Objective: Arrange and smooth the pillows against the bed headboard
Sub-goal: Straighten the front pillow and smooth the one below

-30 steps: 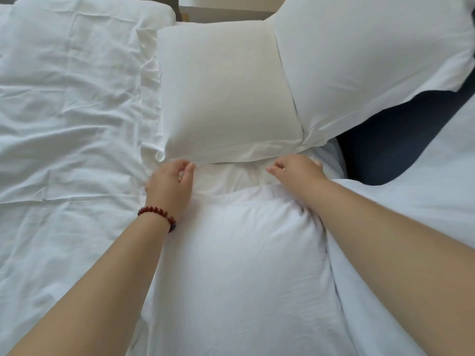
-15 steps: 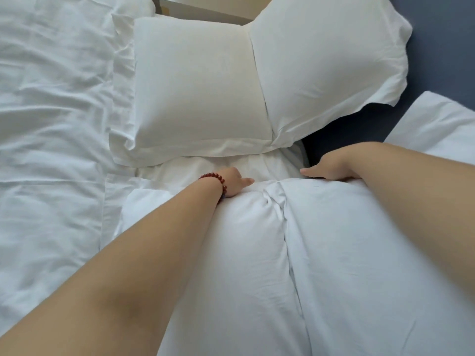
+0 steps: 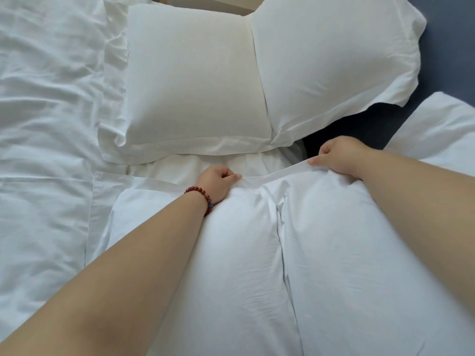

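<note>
Two white pillows lie at the far end of the bed: a flat one (image 3: 190, 80) on the left and a puffier one (image 3: 331, 60) propped to its right. Close to me a large white pillow (image 3: 241, 253) lies flat, with another pillow (image 3: 359, 253) overlapping it on the right. My left hand (image 3: 216, 182), with a red bead bracelet on its wrist, grips the far flange of the near pillows. My right hand (image 3: 339, 156) pinches the same flange further right and lifts it a little.
A crumpled white duvet (image 3: 48, 124) covers the left side of the bed. The dark blue headboard (image 3: 452, 47) runs along the right. A white pillow corner (image 3: 437, 129) shows at the right edge. A beige surface (image 3: 218, 2) sits beyond the far pillows.
The view has swung right. My right hand went from lying flat on the right pillow to pinching and lifting its far flange. My left hand curled onto the same edge.
</note>
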